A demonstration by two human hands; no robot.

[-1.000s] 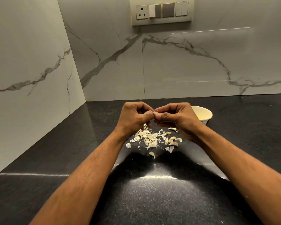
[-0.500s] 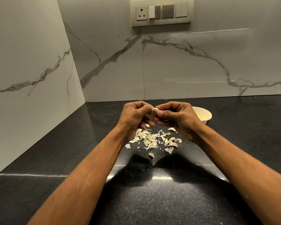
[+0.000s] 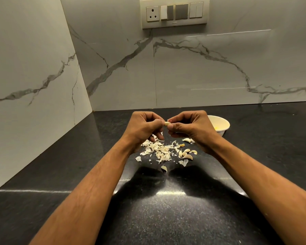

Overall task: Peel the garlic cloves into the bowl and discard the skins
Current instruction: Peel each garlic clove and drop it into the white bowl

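Black counter (image 3: 166, 218) — clove (image 3: 167, 123) pinched between left hand (image 3: 145, 127) and right hand (image 3: 191, 128), held above skins (image 3: 159, 149), likely so peelings are dropped there; bowl (image 3: 223, 122) kept near.

Taking the pile of skins (image 3: 159, 150) on the counter (image 3: 166, 218) as the landmark: a few whole cloves (image 3: 185, 154) sit just right of it, and one stray skin (image 3: 164, 168) lies alone on the near side. The bowl (image 3: 221, 125) is behind and off to the right. Both hands hover above the pile's far edge, left hand (image 3: 145, 127) and right hand (image 3: 191, 126) meeting on one clove (image 3: 167, 123). A switch panel (image 3: 174, 13) sits on the wall behind it all.
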